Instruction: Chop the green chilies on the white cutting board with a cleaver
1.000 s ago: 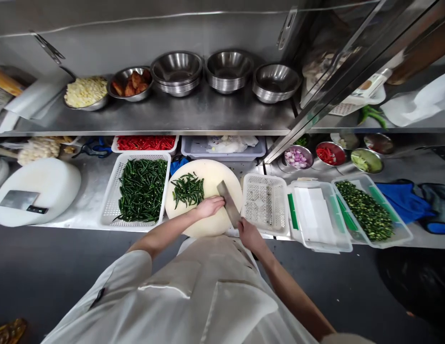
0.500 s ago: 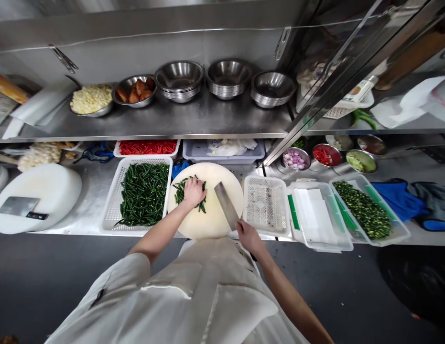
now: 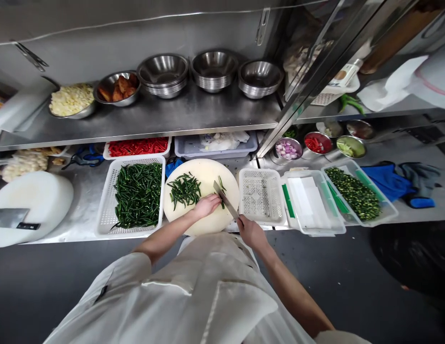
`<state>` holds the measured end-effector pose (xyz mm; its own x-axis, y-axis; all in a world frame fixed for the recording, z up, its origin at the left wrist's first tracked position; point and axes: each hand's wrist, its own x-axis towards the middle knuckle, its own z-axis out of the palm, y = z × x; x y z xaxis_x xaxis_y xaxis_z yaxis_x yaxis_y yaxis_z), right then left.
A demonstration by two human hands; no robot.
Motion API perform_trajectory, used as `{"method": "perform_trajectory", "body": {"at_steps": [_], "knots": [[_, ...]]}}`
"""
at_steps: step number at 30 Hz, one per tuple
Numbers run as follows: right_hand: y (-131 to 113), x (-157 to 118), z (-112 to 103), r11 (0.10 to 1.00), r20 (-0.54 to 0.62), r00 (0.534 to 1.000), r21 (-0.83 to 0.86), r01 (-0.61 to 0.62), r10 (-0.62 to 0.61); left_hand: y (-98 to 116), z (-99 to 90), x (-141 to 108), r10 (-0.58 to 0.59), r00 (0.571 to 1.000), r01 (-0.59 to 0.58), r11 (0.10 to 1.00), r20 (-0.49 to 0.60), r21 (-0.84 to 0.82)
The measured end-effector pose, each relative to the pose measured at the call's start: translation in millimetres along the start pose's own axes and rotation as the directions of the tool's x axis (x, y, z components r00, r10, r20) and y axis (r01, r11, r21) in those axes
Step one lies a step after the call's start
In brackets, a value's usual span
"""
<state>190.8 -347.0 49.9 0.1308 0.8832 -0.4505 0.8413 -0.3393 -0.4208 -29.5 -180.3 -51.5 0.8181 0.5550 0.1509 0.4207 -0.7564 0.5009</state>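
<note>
A round cutting board lies in front of me with a pile of long green chilies on its left half. My right hand grips the handle of a cleaver, whose blade slants up and left across the board. Against the blade's left side, my left hand presses its bunched fingers down on a few green chilies, mostly hidden under the fingertips. Some chili pieces lie on the board to the right of the blade.
Left of the board stands a white basket of green chilies; right of it, a white perforated basket. Farther right is a clear tub of chopped green pieces. A steel shelf with stacked bowls overhangs the back.
My left hand has moved right and nearer me, off the chili pile to beside the blade. A few chilies now lie by the cleaver. The camera view has shifted slightly.
</note>
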Motion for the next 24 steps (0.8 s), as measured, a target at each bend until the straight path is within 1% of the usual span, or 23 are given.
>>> {"method": "perform_trajectory", "body": {"at_steps": [4, 6, 7, 9, 11, 12, 13, 15, 16, 17, 18, 19, 20, 21, 22, 23, 24], "knots": [[14, -16, -4, 0.999, 0.028, 0.999, -0.015, 0.033, -0.033, -3, -1.1, 2, 0.036, 0.999, -0.036, 0.999, 0.032, -0.009], [20, -14, -1, 0.998, 0.039, 0.998, -0.020, 0.056, -0.055, -4, -1.7, 3, 0.039, 0.998, -0.039, 0.999, 0.041, -0.016], [20, -9, 2, 0.997, 0.035, 0.997, -0.021, 0.071, -0.070, -4, -1.4, 4, 0.037, 0.998, -0.036, 0.999, 0.043, -0.019], [9, 12, 8, 0.997, 0.023, 0.997, -0.019, 0.076, -0.075, -3, -0.8, 4, 0.025, 0.999, -0.023, 0.999, 0.046, -0.026], [-13, 44, 10, 0.999, 0.011, 0.999, -0.014, 0.031, -0.031, -3, -1.4, 6, 0.016, 0.998, -0.014, 0.999, 0.063, -0.032], [-27, 63, 9, 1.000, 0.002, 1.000, -0.010, 0.003, -0.003, -3, -2.9, 7, 0.018, 0.997, -0.015, 0.999, 0.076, -0.035], [-41, 81, 6, 1.000, -0.017, 1.000, -0.002, -0.001, 0.001, -3, -5.4, 8, 0.027, 0.996, -0.024, 0.999, 0.091, -0.040], [-63, 109, -5, 0.998, -0.054, 0.998, 0.033, 0.045, -0.043, -3, -14.0, 9, 0.070, 0.990, -0.064, 0.997, 0.119, -0.051], [-69, 117, -10, 0.997, -0.076, 0.995, 0.054, 0.064, -0.060, -4, -20.1, 9, 0.093, 0.987, -0.087, 0.995, 0.128, -0.052], [-71, 119, -14, 0.995, -0.098, 0.993, 0.076, 0.070, -0.062, -5, -27.0, 10, 0.100, 0.987, -0.095, 0.995, 0.128, -0.042], [-69, 115, -15, 0.993, -0.121, 0.991, 0.101, 0.063, -0.051, -7, -34.7, 9, 0.075, 0.991, -0.074, 0.997, 0.111, -0.014], [-64, 106, -13, 0.990, -0.143, 0.989, 0.127, 0.055, -0.036, -9, -42.6, 9, 0.007, 0.998, -0.010, 0.999, 0.070, 0.034], [-56, 93, -9, 0.987, -0.160, 0.987, 0.153, 0.049, -0.025, -12, -50.4, 9, -0.099, 0.995, 0.098, 0.991, 0.002, 0.095], [-47, 78, -2, 0.982, -0.160, 0.987, 0.178, 0.055, -0.026, -16, -57.9, 10, -0.222, 0.972, 0.233, 0.960, -0.081, 0.155], [-37, 61, 6, 0.977, -0.137, 0.990, 0.201, 0.068, -0.040, -20, -64.9, 10, -0.339, 0.927, 0.367, 0.907, -0.161, 0.205], [-26, 45, 14, 0.973, -0.100, 0.993, 0.216, 0.079, -0.058, -24, -71.2, 11, -0.428, 0.877, 0.474, 0.847, -0.219, 0.242], [-16, 31, 21, 0.970, -0.055, 0.995, 0.224, 0.091, -0.080, -28, -76.8, 13, -0.486, 0.839, 0.540, 0.796, -0.245, 0.272]]}}
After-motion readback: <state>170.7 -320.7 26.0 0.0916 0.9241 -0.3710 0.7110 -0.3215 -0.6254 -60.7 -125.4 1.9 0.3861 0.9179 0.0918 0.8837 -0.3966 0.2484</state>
